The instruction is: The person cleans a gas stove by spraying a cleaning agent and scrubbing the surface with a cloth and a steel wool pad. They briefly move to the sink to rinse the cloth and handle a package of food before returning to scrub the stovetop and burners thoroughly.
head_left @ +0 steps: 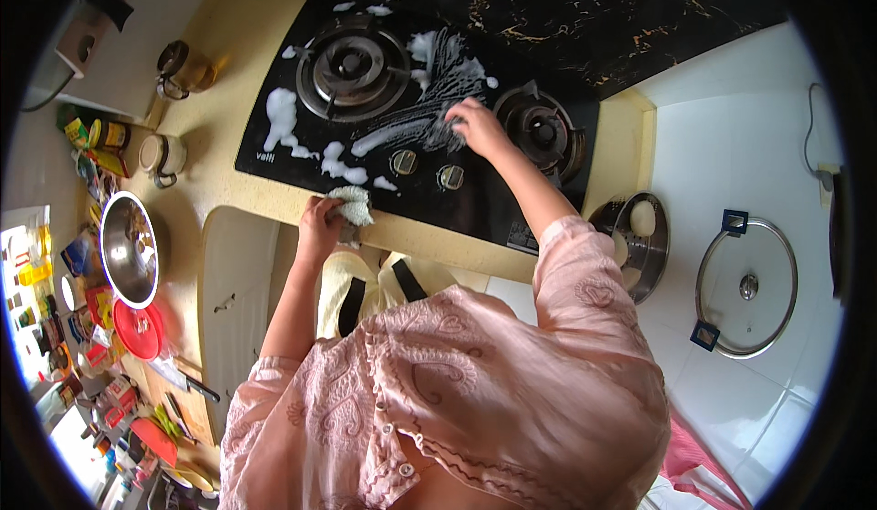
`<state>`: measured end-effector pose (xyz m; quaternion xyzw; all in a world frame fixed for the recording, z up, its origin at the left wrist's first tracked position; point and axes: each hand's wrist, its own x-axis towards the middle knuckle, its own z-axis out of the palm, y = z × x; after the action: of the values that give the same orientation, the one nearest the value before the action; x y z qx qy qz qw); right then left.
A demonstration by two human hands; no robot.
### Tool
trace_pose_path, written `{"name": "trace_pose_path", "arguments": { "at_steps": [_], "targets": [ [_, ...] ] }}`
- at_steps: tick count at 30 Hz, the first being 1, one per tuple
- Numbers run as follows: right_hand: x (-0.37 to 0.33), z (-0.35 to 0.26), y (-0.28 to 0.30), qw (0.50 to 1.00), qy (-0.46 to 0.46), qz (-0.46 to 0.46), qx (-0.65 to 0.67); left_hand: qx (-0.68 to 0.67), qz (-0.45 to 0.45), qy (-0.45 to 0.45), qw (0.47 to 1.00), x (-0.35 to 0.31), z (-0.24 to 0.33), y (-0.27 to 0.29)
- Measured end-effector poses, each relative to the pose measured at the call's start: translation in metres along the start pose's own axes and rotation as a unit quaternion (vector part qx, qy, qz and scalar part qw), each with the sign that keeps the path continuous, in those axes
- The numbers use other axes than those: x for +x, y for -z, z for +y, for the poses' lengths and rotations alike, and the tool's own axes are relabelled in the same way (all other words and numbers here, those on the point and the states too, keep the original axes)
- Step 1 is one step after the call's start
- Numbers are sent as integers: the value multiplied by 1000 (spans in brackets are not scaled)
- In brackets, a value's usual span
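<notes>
My right hand (475,128) is over the black glass gas stove (416,213), between its two burners, with fingers curled down. A small greyish thing shows under the fingertips, too blurred to name. White foam (281,115) lies in blobs on the glass, smeared into streaks around this hand. My left hand (318,228) grips a pale green cloth (352,206) at the stove's front edge. The left burner (349,64) has foam near it; the right burner (545,131) sits just beside my right forearm. Two control knobs (403,162) are near the front.
On the left counter stand a glass mug (185,69), another mug (162,156), a steel bowl (123,247), a red lid (139,329) and a knife (199,387). To the right are a steel pot (650,259) and a glass lid (749,286) against white tiles.
</notes>
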<state>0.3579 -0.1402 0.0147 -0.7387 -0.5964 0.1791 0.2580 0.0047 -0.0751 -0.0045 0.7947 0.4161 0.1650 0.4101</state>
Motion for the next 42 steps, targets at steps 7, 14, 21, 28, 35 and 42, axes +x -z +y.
{"name": "trace_pose_path", "arguments": {
  "at_steps": [7,14,21,28,35,42],
  "targets": [
    [15,16,-12,987,-73,40,-141,-16,-1,-5,1000,3,2,-1],
    [34,31,-8,966,-11,83,-246,9,-5,-15,1000,2,2,1],
    [79,31,-24,970,4,137,-199,13,-17,11,1000,3,15,5],
    [93,60,8,958,-136,97,-232,3,-13,-3,1000,5,14,5],
    [37,11,-21,974,5,4,-224,18,-36,27,999,4,18,9],
    [117,44,-6,965,-106,57,-234,9,-44,6,999,9,22,10]
  ]
}}
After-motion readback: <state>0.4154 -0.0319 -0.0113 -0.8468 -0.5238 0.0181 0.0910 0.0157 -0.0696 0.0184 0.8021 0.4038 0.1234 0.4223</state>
